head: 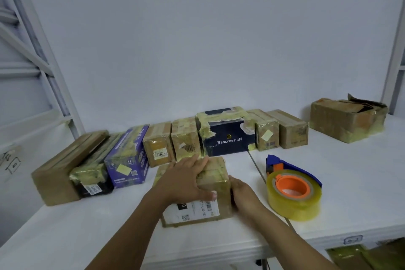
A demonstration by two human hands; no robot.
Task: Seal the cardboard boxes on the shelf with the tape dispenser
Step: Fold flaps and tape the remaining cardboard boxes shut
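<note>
While the left hand (186, 178) touches it, the box (217, 172) points lengthwise away.

— Where does the labelled box (197, 210) lie?
— At the front of the shelf (361, 182), before the row of boxes (157, 144); the Benlydesign box (228, 138) is just behind it.
— The tape dispenser (293, 190)?
— Just right of it. The left hand (186, 180) lies on top of the box and the right hand (245, 195) against its right side. The torn box (346, 120) sits far right.
</note>
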